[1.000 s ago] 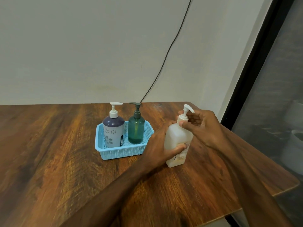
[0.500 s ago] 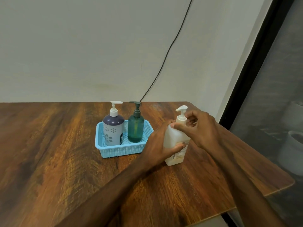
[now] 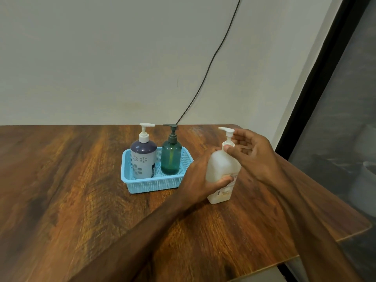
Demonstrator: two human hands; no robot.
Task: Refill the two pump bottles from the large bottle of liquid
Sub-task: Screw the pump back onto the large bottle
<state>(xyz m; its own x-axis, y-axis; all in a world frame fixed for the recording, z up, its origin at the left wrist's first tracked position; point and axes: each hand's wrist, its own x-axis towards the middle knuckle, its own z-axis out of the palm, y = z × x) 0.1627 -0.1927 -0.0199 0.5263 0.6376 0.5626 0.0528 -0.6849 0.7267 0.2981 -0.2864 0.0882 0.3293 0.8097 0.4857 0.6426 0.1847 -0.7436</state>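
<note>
While bare table (image 3: 61, 190) lies open on the left, I see a basket (image 3: 154, 185) mid-table, well clear of the front edge, holding purple bottle (image 3: 143, 159) and green bottle (image 3: 171, 157) upright, side by side. Just right of it, left hand (image 3: 200, 180) grips big bottle (image 3: 220, 167), which stands upright on the table. Right hand (image 3: 254, 155) pinches its pump neck. The table's right edge is near.

Large bottle (image 3: 220, 164) upright beside purple pump bottle (image 3: 143, 159), green pump bottle (image 3: 171, 157).
</note>
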